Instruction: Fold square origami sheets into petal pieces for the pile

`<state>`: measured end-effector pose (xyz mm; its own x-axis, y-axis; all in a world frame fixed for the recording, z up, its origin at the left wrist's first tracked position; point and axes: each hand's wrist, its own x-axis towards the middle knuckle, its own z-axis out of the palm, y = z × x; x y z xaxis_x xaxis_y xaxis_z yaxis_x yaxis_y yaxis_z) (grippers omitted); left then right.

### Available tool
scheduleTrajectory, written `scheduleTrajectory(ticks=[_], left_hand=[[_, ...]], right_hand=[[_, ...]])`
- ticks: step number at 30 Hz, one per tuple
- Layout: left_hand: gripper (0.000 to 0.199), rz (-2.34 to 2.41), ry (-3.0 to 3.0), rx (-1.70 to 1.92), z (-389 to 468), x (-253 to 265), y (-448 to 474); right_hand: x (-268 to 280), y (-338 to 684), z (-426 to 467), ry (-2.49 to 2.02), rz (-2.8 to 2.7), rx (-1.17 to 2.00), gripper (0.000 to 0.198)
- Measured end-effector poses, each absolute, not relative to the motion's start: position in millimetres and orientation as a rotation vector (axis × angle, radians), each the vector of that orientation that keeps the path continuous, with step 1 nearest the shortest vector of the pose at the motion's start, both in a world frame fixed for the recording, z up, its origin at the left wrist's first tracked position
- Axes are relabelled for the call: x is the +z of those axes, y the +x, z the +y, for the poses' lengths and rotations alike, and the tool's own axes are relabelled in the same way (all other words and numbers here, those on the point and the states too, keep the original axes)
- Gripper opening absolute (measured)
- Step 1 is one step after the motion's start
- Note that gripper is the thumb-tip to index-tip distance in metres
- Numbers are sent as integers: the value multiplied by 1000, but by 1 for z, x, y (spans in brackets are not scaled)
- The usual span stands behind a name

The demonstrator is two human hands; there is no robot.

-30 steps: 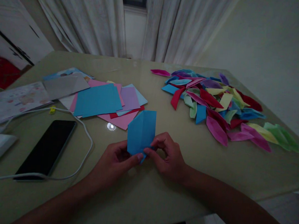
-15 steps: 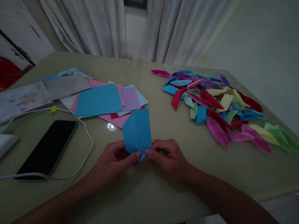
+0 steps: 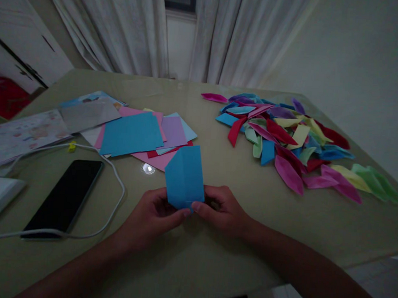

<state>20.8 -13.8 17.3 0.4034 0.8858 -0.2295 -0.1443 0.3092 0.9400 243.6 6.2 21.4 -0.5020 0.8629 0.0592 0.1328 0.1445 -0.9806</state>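
A pale table (image 3: 301, 247) fills most of our view; we see grey curtains (image 3: 102, 24) hanging beyond its far edge. On its right half we log a loose heap of folded paper pieces (image 3: 287, 130), many colours. Left of centre, we find overlapping flat sheets (image 3: 132, 133), a blue one uppermost. Nearer us, a dark-screened phone (image 3: 64, 198) lies with a white cable (image 3: 121, 186) across its near end. Left hand (image 3: 151, 216) and right hand (image 3: 225, 212): both thumbs press the bottom of a creased blue paper (image 3: 186, 177), left fingers narrowed on its lower left, right on its lower right corner. We see it raised upright above the table, between the hands. Smallest: a yellow tag (image 3: 72, 147) by the cable.
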Motion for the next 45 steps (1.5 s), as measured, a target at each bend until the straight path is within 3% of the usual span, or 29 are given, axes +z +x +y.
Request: scheduleTrajectory(ticks=[5, 11, 26, 33, 38, 45], left_hand=[[24, 863, 1027, 835, -16, 15, 21], [38, 801, 991, 790, -15, 14, 16], [29, 903, 1060, 856, -15, 17, 19], [27, 1215, 1057, 1092, -1, 20, 7], [25, 1153, 949, 1080, 2, 11, 3], [33, 1324, 982, 1138, 7, 23, 2]], right_hand=[[20, 243, 5, -954, -1687, 1568, 36], [19, 244, 9, -906, -1568, 1609, 34], [22, 248, 12, -891, -1883, 1524, 39], [16, 257, 19, -786, -1911, 1729, 42], [19, 256, 27, -1004, -1710, 1496, 47], [19, 261, 40, -1094, -1702, 1541, 48]])
